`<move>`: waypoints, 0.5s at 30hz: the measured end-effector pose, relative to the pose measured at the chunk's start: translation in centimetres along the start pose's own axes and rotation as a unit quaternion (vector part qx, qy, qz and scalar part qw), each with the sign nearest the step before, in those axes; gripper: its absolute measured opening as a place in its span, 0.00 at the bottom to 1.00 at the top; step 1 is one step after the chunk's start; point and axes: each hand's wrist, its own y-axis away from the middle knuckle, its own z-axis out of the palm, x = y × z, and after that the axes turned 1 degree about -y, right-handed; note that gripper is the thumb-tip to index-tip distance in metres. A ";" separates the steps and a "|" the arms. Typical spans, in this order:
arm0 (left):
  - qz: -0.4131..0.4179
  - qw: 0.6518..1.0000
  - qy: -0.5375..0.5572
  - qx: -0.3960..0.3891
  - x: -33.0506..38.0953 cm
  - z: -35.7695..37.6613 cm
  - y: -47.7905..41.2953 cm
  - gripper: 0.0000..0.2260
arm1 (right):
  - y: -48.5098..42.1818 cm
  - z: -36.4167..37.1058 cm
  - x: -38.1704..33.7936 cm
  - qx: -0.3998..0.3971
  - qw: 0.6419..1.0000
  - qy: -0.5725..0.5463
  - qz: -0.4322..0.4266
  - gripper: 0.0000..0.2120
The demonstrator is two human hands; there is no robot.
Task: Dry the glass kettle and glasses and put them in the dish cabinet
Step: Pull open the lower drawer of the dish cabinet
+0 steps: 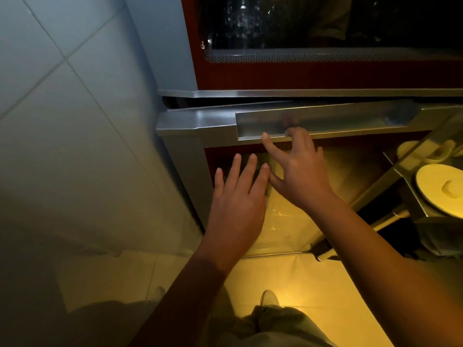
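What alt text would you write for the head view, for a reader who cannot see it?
A person's right hand touches the lip of a recessed metal handle on a dish cabinet; the left hand is spread open below it. A white lidded dish sits at right.

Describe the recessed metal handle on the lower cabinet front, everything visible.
The handle is a long trough of brushed silver metal set into the top edge of the lower cabinet front, which stands slightly out from the body. It runs horizontally, open side up, with a reflective inner wall. The right hand touches its front lip near the left end; blur hides whether any finger hooks inside. The left hand is below, apart.
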 end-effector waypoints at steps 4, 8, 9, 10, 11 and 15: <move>0.009 1.000 0.007 0.000 1.7 0.0 1.4 0.23 | 2.3 -0.7 0.5 -0.002 1.000 -0.009 -0.015 0.32; 0.017 1.000 0.014 -0.006 3.6 -0.3 2.8 0.26 | 3.9 -1.6 0.7 -0.020 0.999 0.010 -0.032 0.34; 0.018 1.000 0.013 -0.006 4.1 -0.5 3.0 0.26 | 4.3 -1.7 0.7 -0.027 0.999 0.017 -0.034 0.35; 0.017 1.000 0.012 -0.005 4.5 -0.7 3.2 0.26 | 4.6 -1.9 0.6 -0.032 0.999 0.024 -0.034 0.36; 0.015 1.000 0.011 -0.004 4.8 -1.0 3.4 0.27 | 5.0 -2.0 0.5 -0.038 0.998 0.028 -0.034 0.37; 0.005 1.000 -0.005 0.005 5.6 -2.2 4.6 0.26 | 6.2 -2.5 0.0 -0.047 0.998 0.022 -0.033 0.36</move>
